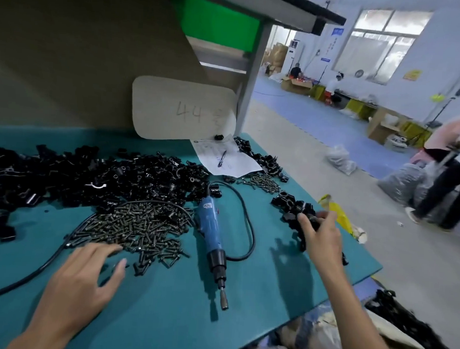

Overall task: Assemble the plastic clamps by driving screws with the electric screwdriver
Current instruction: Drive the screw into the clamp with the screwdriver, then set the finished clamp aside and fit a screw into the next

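A blue electric screwdriver (pixel 211 227) lies on the teal table (pixel 166 310), bit pointing toward me, its black cable (pixel 249 227) looping behind it. A heap of dark screws (pixel 141 227) lies left of it. Behind that spreads a big pile of black plastic clamp parts (pixel 93 177). My left hand (pixel 84 281) hovers with fingers spread at the near edge of the screw heap, holding nothing. My right hand (pixel 322 236) reaches into a small cluster of black clamps (pixel 293 206) near the table's right edge, fingers curled around one clamp piece.
A paper sheet with a pen (pixel 225 158) lies at the back, next to a cardboard sign (pixel 184 108). A second small screw pile (pixel 262 182) lies beside it. A bag of black parts (pixel 406 326) sits below the table's right edge. People stand in the aisle on the right.
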Available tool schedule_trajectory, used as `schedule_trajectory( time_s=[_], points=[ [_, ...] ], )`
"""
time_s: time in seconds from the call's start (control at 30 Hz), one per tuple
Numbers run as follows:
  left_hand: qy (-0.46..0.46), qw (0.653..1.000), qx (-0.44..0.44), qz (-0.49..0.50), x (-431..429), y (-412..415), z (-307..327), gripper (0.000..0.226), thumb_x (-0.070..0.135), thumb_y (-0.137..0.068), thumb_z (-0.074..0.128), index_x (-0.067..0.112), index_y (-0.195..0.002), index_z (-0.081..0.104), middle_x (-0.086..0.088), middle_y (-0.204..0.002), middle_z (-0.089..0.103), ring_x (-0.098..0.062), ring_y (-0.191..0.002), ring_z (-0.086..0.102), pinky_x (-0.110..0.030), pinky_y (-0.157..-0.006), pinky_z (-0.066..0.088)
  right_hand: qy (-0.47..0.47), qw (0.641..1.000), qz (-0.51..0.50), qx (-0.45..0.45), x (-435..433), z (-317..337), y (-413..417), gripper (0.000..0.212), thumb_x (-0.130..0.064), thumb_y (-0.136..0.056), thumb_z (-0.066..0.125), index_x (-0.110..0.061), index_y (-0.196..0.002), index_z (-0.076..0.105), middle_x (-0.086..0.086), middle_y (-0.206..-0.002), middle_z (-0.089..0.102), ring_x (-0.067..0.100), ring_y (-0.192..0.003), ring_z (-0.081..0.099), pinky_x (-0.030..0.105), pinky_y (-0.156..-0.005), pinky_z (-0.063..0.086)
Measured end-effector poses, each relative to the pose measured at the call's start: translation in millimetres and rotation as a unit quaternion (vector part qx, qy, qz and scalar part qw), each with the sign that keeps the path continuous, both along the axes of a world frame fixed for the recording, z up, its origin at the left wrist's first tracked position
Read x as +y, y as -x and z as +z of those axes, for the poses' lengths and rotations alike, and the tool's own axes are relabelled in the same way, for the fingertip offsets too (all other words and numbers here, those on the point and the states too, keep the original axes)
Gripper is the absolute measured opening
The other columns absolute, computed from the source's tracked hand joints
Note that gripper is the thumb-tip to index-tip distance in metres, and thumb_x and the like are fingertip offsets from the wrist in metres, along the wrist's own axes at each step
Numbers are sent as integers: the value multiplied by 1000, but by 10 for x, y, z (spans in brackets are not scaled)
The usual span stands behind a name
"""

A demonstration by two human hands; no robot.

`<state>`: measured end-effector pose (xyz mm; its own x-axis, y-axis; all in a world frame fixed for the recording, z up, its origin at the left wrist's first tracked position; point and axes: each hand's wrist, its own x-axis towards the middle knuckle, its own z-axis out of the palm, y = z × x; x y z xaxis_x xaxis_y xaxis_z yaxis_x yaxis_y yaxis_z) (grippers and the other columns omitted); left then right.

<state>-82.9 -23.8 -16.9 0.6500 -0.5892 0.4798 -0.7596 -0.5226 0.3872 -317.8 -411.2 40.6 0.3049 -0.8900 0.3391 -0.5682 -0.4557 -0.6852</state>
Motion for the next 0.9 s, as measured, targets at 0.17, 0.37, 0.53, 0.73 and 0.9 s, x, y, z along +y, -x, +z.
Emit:
schedule_trajectory(
  time_s=[0.17,0.37,0.53,0.73,0.9],
  points=[
    [1,1000,22,1,-3,-32,-30,40,47,-90,48,20,-110,69,7,-104,66,-16,-96,61,-41,-76,54,-52,993,-81,70,-477,-195,330,40,-48,-105,46,-8,-108,40,13,-84,56,38,-80,56,44,-64,40],
    [109,987,72,96,-20,-95,-5,20,11,-90,71,18,-108,67,6,-100,62,-19,-94,59,-39,-82,47,-91,989,-71,96,-473,-338,278,30,-33,-101,55,-8,-110,39,27,-110,58,46,-103,54,51,-85,46],
    [254,920,144,261,152,-454,69,26,11,-93,66,13,-119,64,-5,-116,60,-27,-111,55,-48,-102,43,5,987,-93,128,-292,-195,46,74,-43,-94,57,5,-147,36,36,-151,35,46,-143,29,56,-120,19],
    [40,900,212,380,383,-1028,218,67,35,-90,67,31,-151,39,-14,-163,23,-40,-145,23,-65,-112,21,59,957,255,125,496,225,-1143,37,-25,-99,65,-15,-134,59,7,-126,66,27,-118,60,43,-102,48],
    [-73,932,181,305,389,-1189,146,48,33,-95,66,29,-139,48,-12,-138,55,-38,-124,50,-55,-102,36,88,826,473,294,1140,141,-2120,31,-41,-103,57,-24,-129,63,2,-115,62,22,-102,63,33,-79,47]
  ],
)
